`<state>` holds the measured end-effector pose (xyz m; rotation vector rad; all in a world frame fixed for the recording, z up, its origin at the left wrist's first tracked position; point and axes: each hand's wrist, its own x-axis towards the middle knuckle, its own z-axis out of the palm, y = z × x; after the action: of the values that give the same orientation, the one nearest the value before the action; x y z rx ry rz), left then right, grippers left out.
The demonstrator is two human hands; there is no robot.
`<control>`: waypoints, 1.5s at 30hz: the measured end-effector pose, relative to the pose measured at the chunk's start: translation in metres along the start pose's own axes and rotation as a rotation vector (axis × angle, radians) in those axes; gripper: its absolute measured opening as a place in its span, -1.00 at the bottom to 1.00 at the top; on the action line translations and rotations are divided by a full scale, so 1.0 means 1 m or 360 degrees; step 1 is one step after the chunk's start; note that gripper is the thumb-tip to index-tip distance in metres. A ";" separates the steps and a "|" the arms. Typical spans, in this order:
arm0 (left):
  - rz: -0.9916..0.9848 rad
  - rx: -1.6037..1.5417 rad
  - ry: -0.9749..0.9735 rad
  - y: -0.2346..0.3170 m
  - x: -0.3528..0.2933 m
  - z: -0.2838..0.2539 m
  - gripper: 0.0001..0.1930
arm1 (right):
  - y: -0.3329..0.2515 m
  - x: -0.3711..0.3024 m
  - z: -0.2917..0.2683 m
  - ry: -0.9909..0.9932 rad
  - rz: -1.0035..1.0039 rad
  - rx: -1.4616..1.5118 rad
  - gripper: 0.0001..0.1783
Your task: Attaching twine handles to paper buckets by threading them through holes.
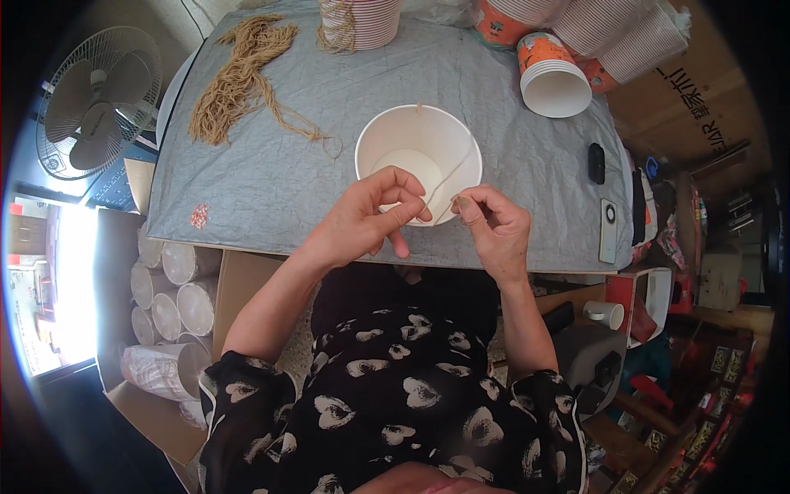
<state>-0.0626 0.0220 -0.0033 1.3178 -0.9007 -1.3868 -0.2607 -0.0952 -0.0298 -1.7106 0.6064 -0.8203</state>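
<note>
A white paper bucket (378, 136) stands at the middle of the table's near side, its mouth toward me. A thin tan string (451, 174) runs across its opening, and a short bit of string shows at the far rim. Over the near left rim, my left hand (370, 216) pinches the string between thumb and fingers, with the little finger held away. At the near right rim my right hand (499, 229) pinches the string between thumb and forefinger. The fingers partly hide the string, so any knot cannot be made out.
A bundle of tan strings (234, 95) lies at the far left of the grey-covered table (271, 185). Stacked paper buckets (374, 20) and orange printed buckets (547, 58) stand at the back. A phone (607, 230) and black case (596, 164) lie right. Wrapped stacks (177, 317) fill a box lower left.
</note>
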 end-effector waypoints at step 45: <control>0.0332 0.0173 -0.0252 0.017 0.044 -0.021 -0.68 | -0.047 0.058 -0.005 -0.0416 -0.0052 -0.0321 -0.83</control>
<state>-0.0359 -0.0226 -0.0009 1.1684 -1.2003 -1.3062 -0.2279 -0.1283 0.0287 -1.9772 0.4954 -0.5593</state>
